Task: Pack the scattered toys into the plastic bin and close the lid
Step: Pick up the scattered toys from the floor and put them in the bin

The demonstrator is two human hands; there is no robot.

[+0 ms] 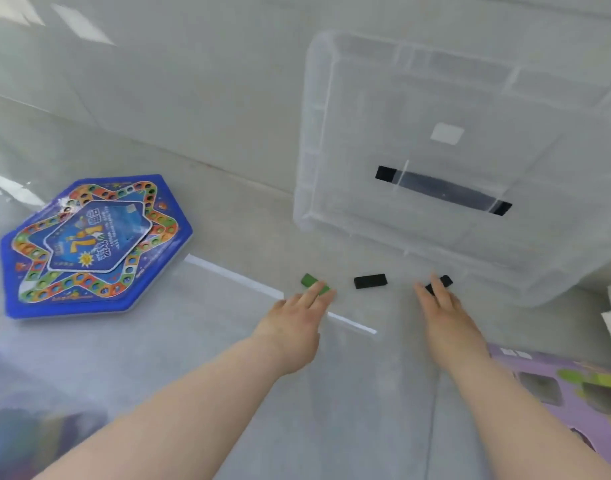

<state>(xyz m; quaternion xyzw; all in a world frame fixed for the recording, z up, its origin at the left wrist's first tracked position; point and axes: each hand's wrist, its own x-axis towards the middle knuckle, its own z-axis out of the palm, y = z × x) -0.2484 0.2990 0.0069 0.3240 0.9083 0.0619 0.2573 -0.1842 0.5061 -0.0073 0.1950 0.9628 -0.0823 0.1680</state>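
I am looking down at a pale, glossy tiled floor (228,209) that meets a plain light wall (193,81) at the far edge. The clear plastic bin (307,133) sits on the floor against that wall, open at the top, with a strip of black tape (442,190) and a small white label (447,133) showing through it.

Just in front of the bin, three small blocks lie in a row. My left hand (297,327) reaches forward with its fingers (323,294) straight and released, their tips touching the green block (309,280). My right hand (449,317), fingers also straight and grasping nothing, partly covers the second black block (446,280). The black block (370,281) lies between my hands, untouched.

A clear flat lid (228,341) lies under my forearms. A blue hexagonal game board (96,244) rests toward the floor's left edge, and a purple box (546,375) sits at the near right corner.
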